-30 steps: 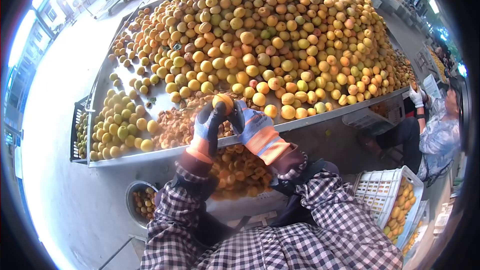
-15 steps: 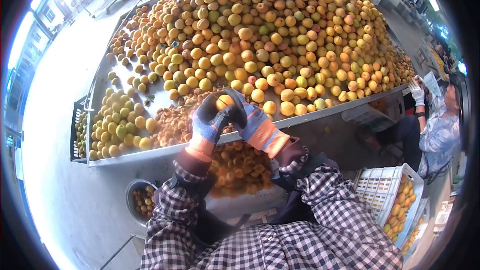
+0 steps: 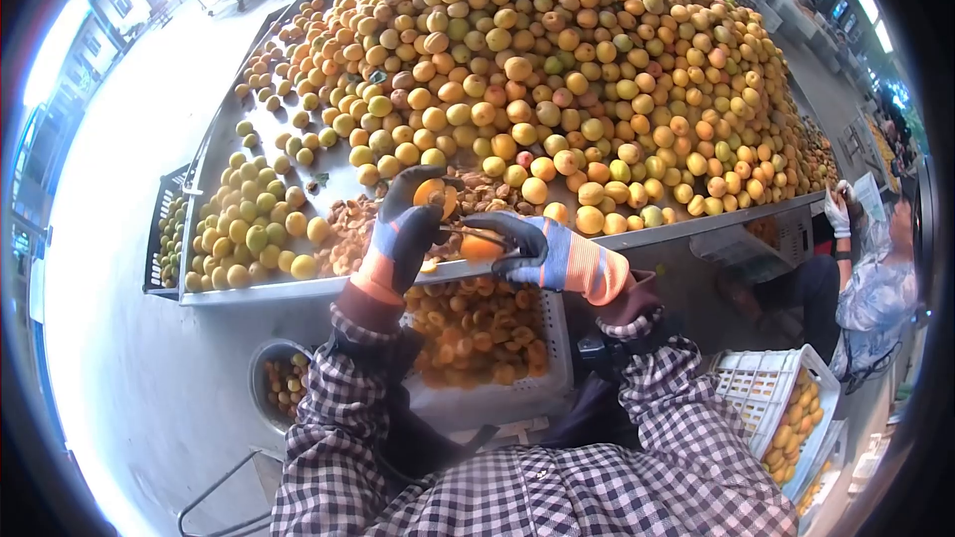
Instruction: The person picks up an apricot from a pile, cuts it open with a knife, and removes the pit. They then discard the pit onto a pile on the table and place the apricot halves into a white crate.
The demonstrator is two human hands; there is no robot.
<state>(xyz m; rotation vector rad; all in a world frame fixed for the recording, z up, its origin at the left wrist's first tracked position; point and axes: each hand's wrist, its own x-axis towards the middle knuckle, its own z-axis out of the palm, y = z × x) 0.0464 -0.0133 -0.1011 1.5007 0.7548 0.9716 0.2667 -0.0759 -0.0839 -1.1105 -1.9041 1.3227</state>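
Both my hands wear dark-palmed gloves with blue and orange cuffs. My left hand [image 3: 400, 229] is closed around an opened apricot half [image 3: 435, 196], its cut face turned up with a brown centre. Close beside it, my right hand [image 3: 532, 251] is closed on another apricot half [image 3: 481, 247], orange and low between the hands. A thin dark blade-like strip [image 3: 468, 231] runs from the right fingers toward the left hand. Brown pits [image 3: 348, 229] lie heaped on the metal table [image 3: 298, 291] behind the hands. Below them, a white crate [image 3: 557, 338] holds many split apricots [image 3: 477, 328].
A big pile of whole apricots [image 3: 557, 70] covers the table, with a greener heap [image 3: 244, 224] at left. A bucket [image 3: 261, 393] stands lower left, a black crate [image 3: 159, 249] by the table's left end. At right are a white crate [image 3: 761, 378] and a seated co-worker [image 3: 875, 278].
A whole apricot held between both hands is now in two halves. The hands have moved apart, the right one lower and to the right. The camera view has shifted slightly.
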